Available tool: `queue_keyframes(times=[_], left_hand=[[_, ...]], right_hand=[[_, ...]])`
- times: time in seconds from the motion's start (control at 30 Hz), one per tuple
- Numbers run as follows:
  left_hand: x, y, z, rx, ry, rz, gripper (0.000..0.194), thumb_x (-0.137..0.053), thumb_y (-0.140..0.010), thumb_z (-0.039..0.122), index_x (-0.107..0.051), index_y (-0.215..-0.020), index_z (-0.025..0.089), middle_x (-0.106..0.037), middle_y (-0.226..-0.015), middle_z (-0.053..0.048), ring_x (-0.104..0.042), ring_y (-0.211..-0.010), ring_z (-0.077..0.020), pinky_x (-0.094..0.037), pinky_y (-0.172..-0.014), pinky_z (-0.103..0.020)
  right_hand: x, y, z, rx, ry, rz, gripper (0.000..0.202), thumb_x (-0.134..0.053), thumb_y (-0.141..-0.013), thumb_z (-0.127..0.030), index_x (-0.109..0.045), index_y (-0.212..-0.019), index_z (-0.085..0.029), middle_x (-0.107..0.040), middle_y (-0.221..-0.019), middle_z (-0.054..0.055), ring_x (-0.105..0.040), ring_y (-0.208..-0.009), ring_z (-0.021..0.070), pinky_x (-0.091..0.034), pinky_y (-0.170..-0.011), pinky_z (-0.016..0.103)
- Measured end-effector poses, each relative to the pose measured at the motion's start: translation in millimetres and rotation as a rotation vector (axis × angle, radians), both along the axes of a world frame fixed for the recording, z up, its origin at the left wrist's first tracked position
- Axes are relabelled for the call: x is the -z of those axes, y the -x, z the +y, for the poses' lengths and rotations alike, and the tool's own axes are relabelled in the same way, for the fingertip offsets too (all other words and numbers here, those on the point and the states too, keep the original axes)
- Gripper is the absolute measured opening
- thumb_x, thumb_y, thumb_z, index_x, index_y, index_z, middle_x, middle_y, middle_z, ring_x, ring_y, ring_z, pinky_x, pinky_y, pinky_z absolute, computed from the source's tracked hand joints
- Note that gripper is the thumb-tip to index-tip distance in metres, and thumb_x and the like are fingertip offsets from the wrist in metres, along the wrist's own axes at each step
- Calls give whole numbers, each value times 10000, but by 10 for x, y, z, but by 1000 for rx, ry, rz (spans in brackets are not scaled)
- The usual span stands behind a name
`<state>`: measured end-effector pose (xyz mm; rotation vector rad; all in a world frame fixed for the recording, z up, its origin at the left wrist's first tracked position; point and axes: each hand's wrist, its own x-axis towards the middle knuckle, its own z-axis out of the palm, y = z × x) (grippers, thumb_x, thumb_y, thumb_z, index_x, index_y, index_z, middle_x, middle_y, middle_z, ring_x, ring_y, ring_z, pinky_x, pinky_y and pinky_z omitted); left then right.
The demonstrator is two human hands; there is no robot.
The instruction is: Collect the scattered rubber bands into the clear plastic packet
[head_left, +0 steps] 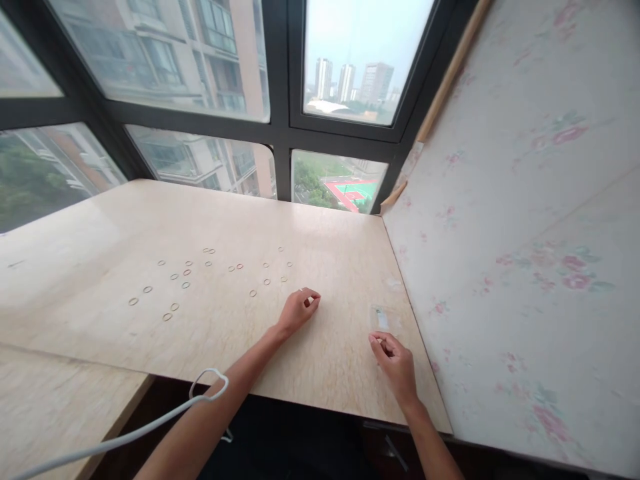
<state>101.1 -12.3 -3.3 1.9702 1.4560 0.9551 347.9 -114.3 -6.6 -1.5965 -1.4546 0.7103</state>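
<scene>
Holding the left hand (pixel 299 312) near the middle of the counter (pixel 333 363), just beside the nearest of the thin rings (pixel 209 251), thumb and fingertips together — not being able to tell if pinching one. Seeing the thin rings mostly left of it, between far and near edges. Holding the right hand (pixel 399 368) by the clear packet (pixel 382 318), near the right edge, also with fingertips together; not seeing inside. Probably working best by pinching each rim lightly. Finding room between both hands, minding the wall (pixel 505 220) at the right edge — also the white cable (pixel 160 421) toward the near edge.
</scene>
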Motion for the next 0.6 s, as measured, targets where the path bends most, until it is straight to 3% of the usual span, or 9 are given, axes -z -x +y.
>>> queue_keyframes(times=[0.17, 0.37, 0.5, 0.6], left_hand=[[39, 110, -21, 19, 2, -108, 119, -551, -798, 184, -666, -827, 177, -687, -814, -30, -576, -632, -109, -474, -674, -242], [36, 216, 1, 4, 107, -349, 133, -521, -815, 213, -643, -817, 159, -680, -769, -27, -586, -573, -107, -480, -605, -233], [48, 324, 0, -50, 80, -367, 150, -474, -835, 183, -618, -875, 165, -680, -883, -73, -631, -855, -193, -502, -714, -274], [86, 411, 3, -43, 83, -354, 189, -456, -855, 171, -587, -989, 192, -664, -1012, -91, -607, -978, -199, -498, -824, -280]], right_hand=[[-191, 404, 150, -186, -64, -54, 339, -542, -833, -476, -677, -821, -165, -409, -475, -53, -412, -429, 108, -370, -430, 214], [-596, 1230, 617, -395, -237, -91, 285, -537, -858, -409, -686, -853, -166, -452, -463, -54, -422, -418, 95, -359, -456, 215], [-729, 1959, 1038, -506, -293, -117, 301, -518, -865, -421, -683, -864, -169, -476, -485, -49, -430, -450, 99, -381, -503, 219], [-744, 2543, 1341, -671, -277, -300, 305, -459, -901, -392, -665, -950, -173, -519, -542, -43, -473, -502, 100, -394, -564, 212]])
